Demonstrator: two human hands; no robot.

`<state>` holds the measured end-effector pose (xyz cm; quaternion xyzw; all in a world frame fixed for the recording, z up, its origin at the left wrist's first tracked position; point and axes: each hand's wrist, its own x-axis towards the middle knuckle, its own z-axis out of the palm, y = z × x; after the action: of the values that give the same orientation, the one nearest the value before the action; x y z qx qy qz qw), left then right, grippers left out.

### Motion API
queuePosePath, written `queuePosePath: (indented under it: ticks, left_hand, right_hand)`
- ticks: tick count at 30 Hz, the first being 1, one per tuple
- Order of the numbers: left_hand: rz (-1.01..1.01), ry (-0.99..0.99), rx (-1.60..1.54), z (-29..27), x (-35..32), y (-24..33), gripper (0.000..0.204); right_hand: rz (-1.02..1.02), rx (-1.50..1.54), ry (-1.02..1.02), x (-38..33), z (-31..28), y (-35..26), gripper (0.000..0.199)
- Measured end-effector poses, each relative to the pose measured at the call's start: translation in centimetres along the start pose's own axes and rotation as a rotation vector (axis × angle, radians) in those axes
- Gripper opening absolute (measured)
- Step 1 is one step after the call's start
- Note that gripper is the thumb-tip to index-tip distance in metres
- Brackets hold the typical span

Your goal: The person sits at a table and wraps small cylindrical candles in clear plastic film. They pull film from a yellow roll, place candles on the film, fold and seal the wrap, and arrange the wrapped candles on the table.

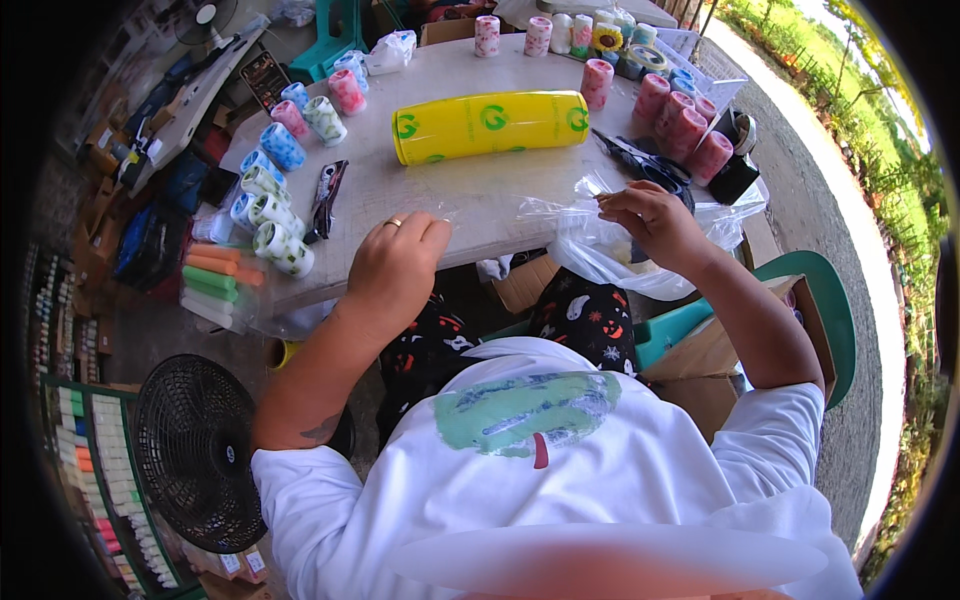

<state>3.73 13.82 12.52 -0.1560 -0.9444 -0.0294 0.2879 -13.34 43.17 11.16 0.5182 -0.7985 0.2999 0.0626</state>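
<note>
My left hand [398,262], with a ring on one finger, is over the near edge of the table. Its fingers are curled together beside a faint shimmer of clear film [445,210], and their tips are hidden. To the right, my right hand [655,228] is raised with thumb and fingers pinched; what they hold, if anything, is too small to make out. Below it a clear plastic bag [590,245] hangs over the table edge. Beyond both hands lies a yellow roll of plastic wrap [490,127] with green printed marks. Dark-handled scissors [650,165] lie at its right end.
Blue, green and red patterned cylinders [281,146] line the table's left side, near a dark packaged tool [326,200]. Several red-and-white cylinders [686,133] stand at the right. A black fan [195,452] is at lower left, and a cardboard box [700,370] rests on a green chair [835,330].
</note>
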Motion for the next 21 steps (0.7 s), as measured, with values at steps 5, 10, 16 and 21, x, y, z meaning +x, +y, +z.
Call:
queuePosePath:
  ticks: [5, 10, 16, 21]
  left_hand:
    - [-0.011, -0.011, -0.003, 5.6, -5.1, 2.7, 0.015]
    - [-0.128, -0.106, -0.089, 10.3, -8.3, 2.6, 0.028]
    - [-0.403, -0.202, -0.658, 10.0, -8.4, 1.9, 0.042]
    - [-0.404, -0.106, -0.887, 10.6, -10.6, 0.1, 0.041]
  right_hand:
    - [-0.252, -0.342, -0.280, -4.1, 3.4, 1.9, 0.026]
    - [-0.080, -0.699, -0.480, -7.0, 7.5, 1.8, 0.058]
    - [0.189, -0.801, -0.954, -8.9, 7.6, 0.1, 0.056]
    - [0.031, -0.404, -0.754, -2.0, 6.7, -5.5, 0.038]
